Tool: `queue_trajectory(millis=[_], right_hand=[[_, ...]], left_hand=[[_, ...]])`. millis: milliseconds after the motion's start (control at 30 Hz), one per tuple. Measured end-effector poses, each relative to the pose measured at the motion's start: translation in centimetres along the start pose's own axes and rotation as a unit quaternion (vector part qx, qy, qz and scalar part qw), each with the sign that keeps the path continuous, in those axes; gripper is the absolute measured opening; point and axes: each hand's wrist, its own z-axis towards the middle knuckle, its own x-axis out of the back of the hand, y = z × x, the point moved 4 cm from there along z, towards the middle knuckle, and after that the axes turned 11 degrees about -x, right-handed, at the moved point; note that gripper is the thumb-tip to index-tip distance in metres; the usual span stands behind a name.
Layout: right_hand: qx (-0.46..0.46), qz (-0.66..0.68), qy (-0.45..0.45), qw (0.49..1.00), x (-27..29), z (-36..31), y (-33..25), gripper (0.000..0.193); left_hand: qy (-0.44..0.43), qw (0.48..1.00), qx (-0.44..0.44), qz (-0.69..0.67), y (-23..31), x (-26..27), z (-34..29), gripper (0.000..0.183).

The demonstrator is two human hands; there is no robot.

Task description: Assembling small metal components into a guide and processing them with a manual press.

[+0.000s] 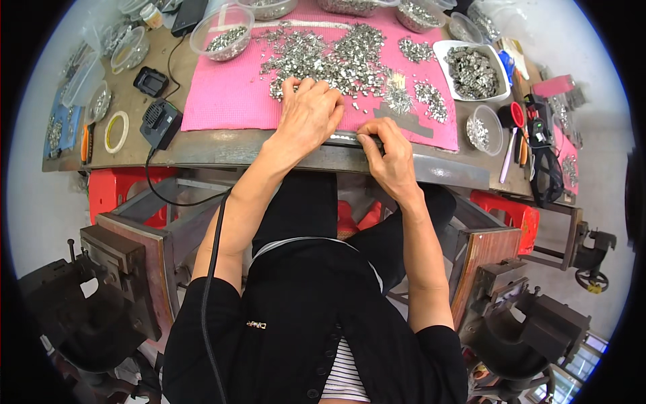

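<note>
My left hand reaches over the pink mat, its bent fingers down at the near edge of a heap of small silvery metal pieces. The fingertips are partly hidden, so what they hold does not show. At the table's front edge, my right hand is closed, thumb and forefinger at the right end of a narrow dark bar. A short row of small bright pieces lies along the bar. Smaller groups of metal pieces and thin pin-like pieces lie beyond my right hand.
A white square tub of metal parts and a round clear tub stand to the right. Another clear tub stands far left on the mat. A black charger-like box trails a cable past my left arm. Vises flank me below.
</note>
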Motion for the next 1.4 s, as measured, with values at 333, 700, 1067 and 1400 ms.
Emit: queue_trajectory(millis=[333,700,1067,1400], right_hand=[[0.082,-0.089,0.054,0.991,-0.2,-0.7,-0.8,0.015],[-0.128,0.094,0.097,0.983,1.5,-1.7,2.6,0.007],[-0.112,0.105,0.096,0.983,1.4,-1.5,2.7,0.008],[0.001,-0.010,0.024,1.000,-0.6,3.3,0.7,0.008]], left_hand=[[-0.017,1.000,-0.006,-0.013,0.0,-0.1,0.1,0.008],[0.020,0.975,0.034,-0.217,3.4,1.6,-1.8,0.007],[0.039,0.991,-0.011,-0.131,4.4,1.4,-2.3,0.013],[0.107,0.990,-0.056,-0.069,4.8,1.5,-3.9,0.024]])
